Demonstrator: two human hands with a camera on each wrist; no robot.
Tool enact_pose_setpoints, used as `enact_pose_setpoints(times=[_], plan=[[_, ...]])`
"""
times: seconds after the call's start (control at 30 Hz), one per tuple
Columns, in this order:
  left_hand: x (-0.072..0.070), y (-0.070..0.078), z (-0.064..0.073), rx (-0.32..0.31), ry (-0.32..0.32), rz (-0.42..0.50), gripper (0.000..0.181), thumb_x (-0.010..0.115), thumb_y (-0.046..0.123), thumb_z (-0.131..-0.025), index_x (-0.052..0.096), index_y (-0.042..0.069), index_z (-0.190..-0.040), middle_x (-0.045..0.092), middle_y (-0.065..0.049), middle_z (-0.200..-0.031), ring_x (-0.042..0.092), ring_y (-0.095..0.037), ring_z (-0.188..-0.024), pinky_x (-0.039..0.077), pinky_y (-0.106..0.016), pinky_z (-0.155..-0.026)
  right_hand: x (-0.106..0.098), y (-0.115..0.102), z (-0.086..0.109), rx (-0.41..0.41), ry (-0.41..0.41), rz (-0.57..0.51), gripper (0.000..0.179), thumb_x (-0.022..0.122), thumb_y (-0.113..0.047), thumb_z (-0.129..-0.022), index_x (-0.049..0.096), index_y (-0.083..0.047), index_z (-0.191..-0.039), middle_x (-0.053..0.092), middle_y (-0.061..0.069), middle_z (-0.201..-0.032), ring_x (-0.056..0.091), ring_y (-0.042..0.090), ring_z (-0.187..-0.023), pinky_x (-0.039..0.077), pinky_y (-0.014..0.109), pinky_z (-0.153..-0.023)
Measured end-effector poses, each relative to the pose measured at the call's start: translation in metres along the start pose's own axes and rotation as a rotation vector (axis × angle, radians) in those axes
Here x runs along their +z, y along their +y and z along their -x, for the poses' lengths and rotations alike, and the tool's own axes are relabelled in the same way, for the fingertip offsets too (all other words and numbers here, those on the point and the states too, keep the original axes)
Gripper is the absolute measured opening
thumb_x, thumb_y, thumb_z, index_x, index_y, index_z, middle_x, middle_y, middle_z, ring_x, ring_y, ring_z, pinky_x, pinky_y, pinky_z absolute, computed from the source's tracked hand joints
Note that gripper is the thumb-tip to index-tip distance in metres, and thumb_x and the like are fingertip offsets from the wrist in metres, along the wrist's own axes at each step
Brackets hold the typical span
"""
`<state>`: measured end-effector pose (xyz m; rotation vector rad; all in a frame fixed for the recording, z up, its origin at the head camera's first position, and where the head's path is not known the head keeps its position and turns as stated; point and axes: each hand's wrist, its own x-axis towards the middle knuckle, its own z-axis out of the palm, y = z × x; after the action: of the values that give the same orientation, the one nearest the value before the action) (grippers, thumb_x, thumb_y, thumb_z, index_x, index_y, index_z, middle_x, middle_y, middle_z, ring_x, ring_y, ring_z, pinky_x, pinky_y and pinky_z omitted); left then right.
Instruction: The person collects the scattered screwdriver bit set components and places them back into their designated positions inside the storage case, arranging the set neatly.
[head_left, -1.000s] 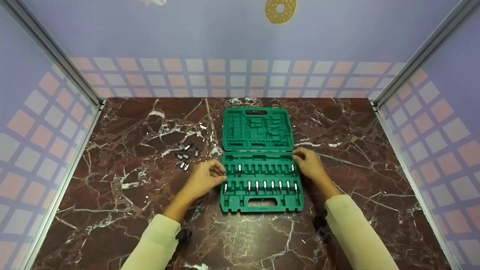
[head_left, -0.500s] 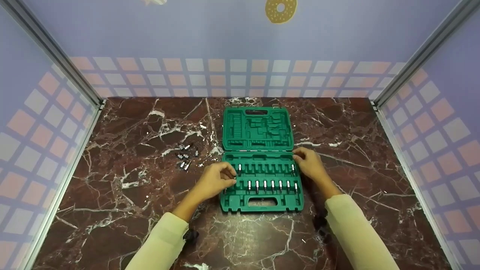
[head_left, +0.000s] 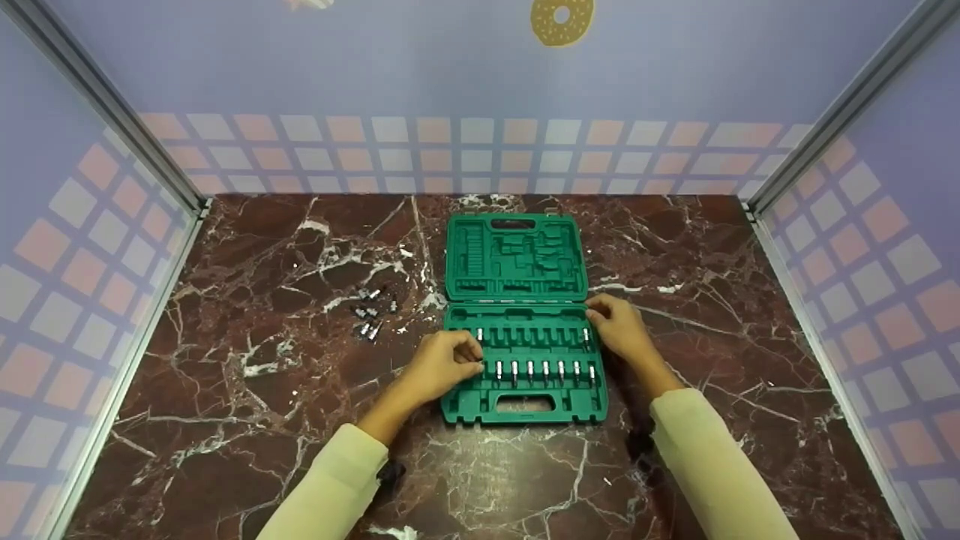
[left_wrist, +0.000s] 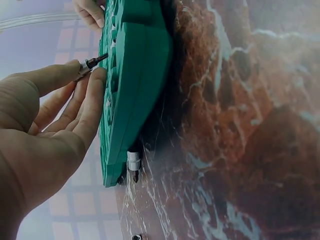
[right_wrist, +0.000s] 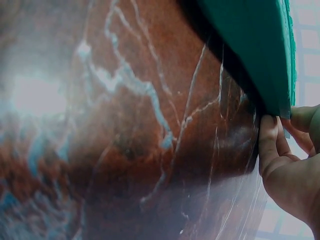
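Observation:
My left hand (head_left: 442,366) pinches a small bit socket (left_wrist: 89,66) between thumb and fingertips, its dark tip pointed at the green tool case (head_left: 466,405). In the head view this hand covers the left part of the case's lower tray. Several bit sockets (head_left: 530,373) stand in the front row of slots. The back row bears one bit socket (head_left: 586,337) at its right end and another (head_left: 480,335) near the left hand. My right hand (head_left: 619,327) grips the case's right edge close to the hinge, with the thumb over the rim in the right wrist view.
Several loose bit sockets (head_left: 367,313) lie in a cluster on the marbled tabletop (head_left: 285,420), left of the case. The opened lid (head_left: 517,255) lies back, away from me. Purple panels (head_left: 480,82) enclose the table at the back and sides.
My left hand has moved right and slightly toward me, from the case's left edge to over its front row. My right hand and the case have stayed put.

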<state>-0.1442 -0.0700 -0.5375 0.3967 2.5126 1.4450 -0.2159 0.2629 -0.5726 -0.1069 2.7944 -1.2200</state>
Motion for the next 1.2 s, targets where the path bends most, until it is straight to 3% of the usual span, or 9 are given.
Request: enact_pose_setpoints(times=[0.2,0.7,0.83,1.2], plan=[[0.006,0.0,-0.002,0.019,-0.017,-0.069,0.009,0.08,0.001,-0.086,0.072,0.004,-0.089,0.073,-0.006,-0.085,0.065,-0.013,-0.077,0.059,-0.029,-0.071,0.001,0.002,-0.001,-0.005,0.009,-0.005,0.024,0.06,-0.009,-0.104,0.069,0.001,-0.123,0.071,0.023,-0.119,0.067,0.038,-0.108,0.054,0.055,-0.094],[0.015,0.001,-0.006,0.118,0.028,-0.331,0.007,0.081,0.006,-0.087,0.075,0.004,-0.087,0.068,-0.008,-0.085,0.065,-0.02,-0.079,0.057,-0.032,-0.069,0.001,0.0,-0.001,-0.008,0.02,0.006,0.022,0.062,-0.008,-0.102,0.07,0.001,-0.12,0.072,0.023,-0.118,0.066,0.039,-0.109,0.053,0.055,-0.096],[0.017,0.002,-0.006,0.111,0.037,-0.369,0.005,0.08,0.005,-0.087,0.075,0.003,-0.087,0.066,-0.008,-0.087,0.064,-0.023,-0.082,0.057,-0.035,-0.072,0.0,0.0,0.0,-0.008,0.018,0.005,0.023,0.062,-0.009,-0.102,0.07,0.001,-0.121,0.071,0.023,-0.119,0.067,0.039,-0.109,0.053,0.055,-0.095],[0.019,0.01,-0.014,0.013,0.02,-0.353,0.015,0.084,0.003,-0.083,0.074,0.001,-0.095,0.066,-0.01,-0.093,0.061,-0.024,-0.088,0.057,-0.04,-0.081,0.001,-0.002,0.0,-0.007,0.027,0.007,0.023,0.062,-0.008,-0.102,0.069,0.002,-0.121,0.071,0.024,-0.118,0.066,0.039,-0.108,0.053,0.055,-0.095]])
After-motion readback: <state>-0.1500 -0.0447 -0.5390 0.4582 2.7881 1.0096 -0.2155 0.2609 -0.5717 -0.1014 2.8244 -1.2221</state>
